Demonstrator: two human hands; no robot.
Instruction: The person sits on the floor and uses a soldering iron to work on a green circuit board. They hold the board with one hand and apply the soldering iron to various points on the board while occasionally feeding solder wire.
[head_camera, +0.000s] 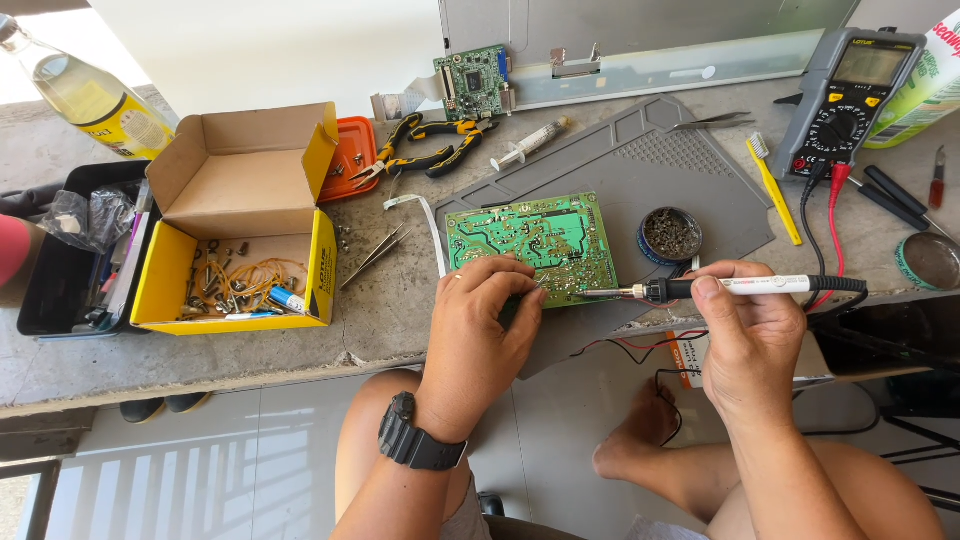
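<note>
Right hand (745, 330) grips a soldering iron (720, 288), tip touching a green circuit board (530, 245); left hand (485, 315), fingers curled, steadies its six o'clock edge.

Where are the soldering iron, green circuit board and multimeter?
soldering iron (745, 286): head view, on its white handle.
green circuit board (520, 240): head view, middle of the board.
multimeter (840, 125): head view, on its dial.

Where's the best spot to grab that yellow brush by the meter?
Probably the yellow brush by its long bare handle, from above: it lies flat on the grey mat, bristles at the far end, with the multimeter and its leads close on the right.
</note>
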